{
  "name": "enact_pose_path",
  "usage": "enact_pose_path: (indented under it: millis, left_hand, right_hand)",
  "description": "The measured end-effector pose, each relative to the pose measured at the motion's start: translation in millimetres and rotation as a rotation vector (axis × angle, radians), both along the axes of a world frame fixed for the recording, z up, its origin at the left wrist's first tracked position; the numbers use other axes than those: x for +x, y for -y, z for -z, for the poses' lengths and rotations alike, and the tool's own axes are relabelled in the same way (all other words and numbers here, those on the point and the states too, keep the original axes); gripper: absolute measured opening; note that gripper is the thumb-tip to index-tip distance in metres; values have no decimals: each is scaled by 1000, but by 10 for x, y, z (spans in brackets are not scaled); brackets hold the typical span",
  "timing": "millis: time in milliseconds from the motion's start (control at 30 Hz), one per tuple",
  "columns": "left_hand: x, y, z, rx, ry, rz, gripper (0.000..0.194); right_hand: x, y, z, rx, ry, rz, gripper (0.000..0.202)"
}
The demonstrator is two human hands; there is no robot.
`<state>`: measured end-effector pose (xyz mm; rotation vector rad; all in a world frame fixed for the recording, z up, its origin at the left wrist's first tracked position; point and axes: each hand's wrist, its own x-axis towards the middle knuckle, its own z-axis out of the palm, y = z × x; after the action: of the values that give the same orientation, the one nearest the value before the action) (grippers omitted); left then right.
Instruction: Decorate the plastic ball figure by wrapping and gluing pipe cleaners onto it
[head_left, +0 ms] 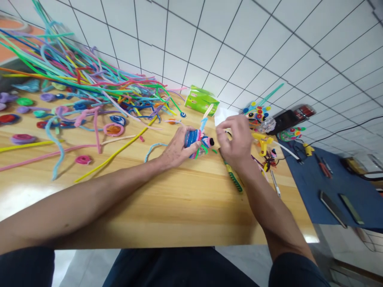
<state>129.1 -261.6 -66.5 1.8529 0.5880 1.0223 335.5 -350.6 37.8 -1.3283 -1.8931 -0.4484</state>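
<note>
My left hand (178, 149) is closed round a small bottle-like figure (192, 138) wrapped in blue and pink pipe cleaner. The figure lies tilted, its black-tipped end pointing right, and a light blue and cream strip sticks up from it. Just right of that end, my right hand (235, 139) is raised above the table with its fingers curled; it is blurred, and whether anything is between the fingertips is hidden. Below my right hand lies a green and yellow-handled tool (235, 178). A white paper (221, 115) is behind the hand.
Many pipe cleaners (98, 81) and coiled pieces cover the wooden table's (167, 211) left side. A green packet (201, 100) stands near the tiled wall. At the right are a yellow glue gun (262, 142), decorated bottles, a white pen (275, 184) and a blue mat (317, 203) with tools.
</note>
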Motion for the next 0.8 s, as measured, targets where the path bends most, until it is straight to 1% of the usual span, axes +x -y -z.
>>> enact_pose_path:
  millis: [67,100,167,233,267,333,400,433,500,567,700,800]
  left_hand:
    - [1,4,-3,-28,5,-3,57]
    - [3,3,-8,-45,14,-6,57]
    - [9,-9,-26,-89,40,-15,55]
    - [16,-25,-60,-144,87,-30,52]
    - [20,-31,-80,-171,120,-37,51]
    - [26,-28,-117,-208,194,-39,53]
    - [31,-1,-136,-207,243,-25,55]
    - [32,20,-135,-196,254,-21,56]
    - [32,67,-118,-160,260,-23,58]
    - [26,106,-94,-119,261,-26,60]
    - [3,137,-76,-54,281,9,66]
    - [-16,139,-80,-20,285,34,70]
  right_hand:
    - [85,30,-78,42,-275,48,20]
    - [126,54,-75,55,-416,72,24]
    - [178,111,28,35,-649,115,29]
    - [156,169,233,-104,-773,159,37]
    - [111,195,352,-214,-799,160,47]
    - [-35,231,571,-390,-856,105,78]
    - [-214,243,720,-474,-921,13,104]
    - [-298,242,761,-498,-933,-22,111]
    - [-427,232,792,-514,-904,-41,116]
    - [-496,224,787,-487,-837,-13,116]
    - [-520,229,789,-375,-766,29,118]
    - [-507,246,799,-337,-753,38,123]
